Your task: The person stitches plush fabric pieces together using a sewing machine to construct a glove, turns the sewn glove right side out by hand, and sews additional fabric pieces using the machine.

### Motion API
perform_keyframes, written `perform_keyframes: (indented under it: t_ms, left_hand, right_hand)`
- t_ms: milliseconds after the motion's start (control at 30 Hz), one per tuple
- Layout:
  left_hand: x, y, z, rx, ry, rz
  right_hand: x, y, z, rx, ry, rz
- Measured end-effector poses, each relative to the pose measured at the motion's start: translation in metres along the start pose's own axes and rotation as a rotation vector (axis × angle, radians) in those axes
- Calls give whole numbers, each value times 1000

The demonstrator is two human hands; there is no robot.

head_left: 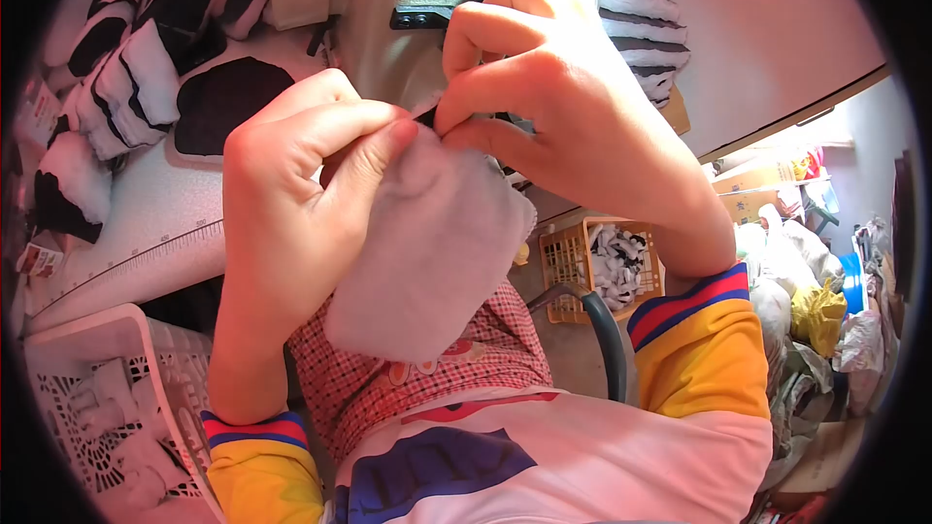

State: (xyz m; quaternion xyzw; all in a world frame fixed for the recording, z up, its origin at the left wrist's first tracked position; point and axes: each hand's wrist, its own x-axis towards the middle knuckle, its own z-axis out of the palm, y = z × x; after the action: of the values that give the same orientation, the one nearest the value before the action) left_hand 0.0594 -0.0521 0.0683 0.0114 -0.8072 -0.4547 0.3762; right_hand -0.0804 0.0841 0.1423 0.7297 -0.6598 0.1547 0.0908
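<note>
A soft whitish fabric piece (432, 243) hangs between my two hands, over my lap. My left hand (306, 155) pinches its top edge between thumb and forefinger. Close beside it, my right hand (515, 78) pinches the same edge, where a bit of dark material shows between the fingertips. The piece's right side has a stitched-looking edge. Just behind my right hand is the pale sewing machine (374, 49), with a black metal part (419, 17) near the knuckles.
Black-and-white fabric pieces (126, 87) pile up at the table's left, near a flat black piece (233, 102). Another stack (636, 19) lies behind the machine. A white basket (136, 330) stands lower left; a yellow basket (563, 272) of scraps and plastic bags (777, 272) are at right.
</note>
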Motion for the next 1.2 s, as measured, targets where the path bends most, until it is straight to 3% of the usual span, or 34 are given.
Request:
perform_keyframes:
  t_ms: [133,200,333,400,467,600,733,800,1000,1033,1100,1200]
  left_hand:
    - [2,1,4,-14,58,25]
    - [2,5,5,-181,65,-107]
    - [5,9,6,-159,-16,-102]
    - [8,12,8,-209,-18,-197]
    - [9,7,11,-186,-19,-158]
    - [9,-3,13,-143,-2,-117]
    - [9,-9,15,-107,4,-29]
    - [9,-14,16,-122,65,-72]
    - [15,-14,18,-106,56,-2]
    - [17,-14,19,-93,55,2]
    - [21,-14,25,-80,41,20]
    - [25,-15,34,-72,28,41]
  right_hand:
    - [0,-1,0,-53,40,-15]
    - [-1,-2,0,-80,73,-14]
    - [-6,-4,2,-211,212,-33]
    - [-7,-3,6,-268,232,-28]
    - [-6,4,14,-106,232,-68]
    - [-8,-1,20,-127,204,70]
    - [-12,0,17,-204,255,23]
    - [-21,-5,17,-150,474,-5]
    - [-67,-48,46,176,646,-14]
    - [-73,-51,49,229,558,-30]
    - [-68,-51,74,297,622,-37]
    - [-63,-57,96,252,693,5]
